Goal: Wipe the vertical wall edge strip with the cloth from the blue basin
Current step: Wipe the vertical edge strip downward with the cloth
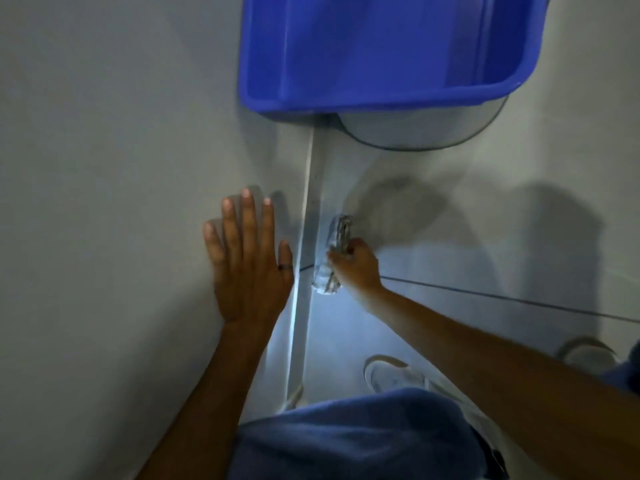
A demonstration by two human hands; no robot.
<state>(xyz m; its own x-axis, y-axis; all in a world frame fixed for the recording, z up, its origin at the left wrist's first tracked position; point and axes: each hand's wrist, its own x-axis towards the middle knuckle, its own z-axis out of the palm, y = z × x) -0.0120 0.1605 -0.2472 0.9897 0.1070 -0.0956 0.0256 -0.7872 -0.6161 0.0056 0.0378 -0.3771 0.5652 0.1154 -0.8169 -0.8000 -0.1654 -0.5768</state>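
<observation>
A pale vertical wall edge strip (304,216) runs down the middle of the view, from under the blue basin (377,53) at the top toward my feet. My right hand (353,266) is closed around a bunched grey-white cloth (334,247) and holds it against the surface just right of the strip. My left hand (247,261) lies flat on the wall left of the strip, fingers spread, a dark ring on one finger. It holds nothing.
A grey round container (422,129) sits under the blue basin's lower rim. My white shoes (391,375) stand on the tiled floor at lower right, and a dark grout line (502,299) crosses the floor. My blue clothing (346,438) fills the bottom.
</observation>
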